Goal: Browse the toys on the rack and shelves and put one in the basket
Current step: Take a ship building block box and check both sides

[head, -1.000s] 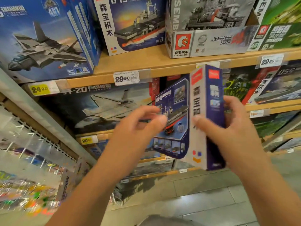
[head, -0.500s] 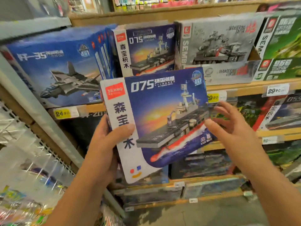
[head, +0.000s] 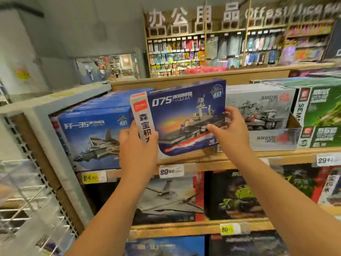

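both hands are on the blue 075 ship box (head: 186,117), held level at the top shelf (head: 239,159): left hand (head: 138,150) grips its left end, right hand (head: 230,128) pinches the right edge, long axis sideways; no basket in sight

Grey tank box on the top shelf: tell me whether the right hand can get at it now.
Probably yes. The right hand is right beside the grey tank box, whose front is uncovered, but it must first let go of the ship box.
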